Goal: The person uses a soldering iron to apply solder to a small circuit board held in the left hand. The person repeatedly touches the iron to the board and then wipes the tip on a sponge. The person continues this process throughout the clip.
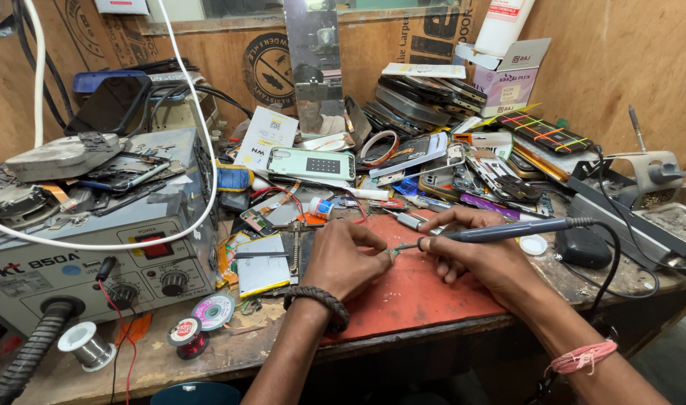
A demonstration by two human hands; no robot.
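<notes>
Right now my right hand [484, 253] is closed around a dark soldering iron [508, 230], gripped like a pen, with its cable running off to the right across the worktop [230, 349]. The thin metal tip points left and meets a very small part [394, 252] that my left hand [348, 259] pinches between thumb and fingertips. That part is too small to tell what it is. It sits just above the red mat [410, 296], between my two hands, which nearly touch each other there. A braided dark band [319, 302] circles my left wrist and a pink thread [583, 356] is tied round my right forearm.

Just left of my left hand lies a flat silvery battery [262, 270] with a narrow metal strip beside it. Further left stands a grey rework station [95, 259] with two knobs and a red switch on its front, a white cable draped over it and loose phone parts piled on top. In front of it on the worktop are a spool of solder wire [88, 345], a small red spool [187, 335] and a round reel of braid [213, 310]. Behind my hands lies a pale green phone back [311, 163], and past it a heap of phone frames, screens and boards. A white cap [533, 244] lies near the iron's handle, and a black mouse-shaped object [583, 247] sits just right of it.
</notes>
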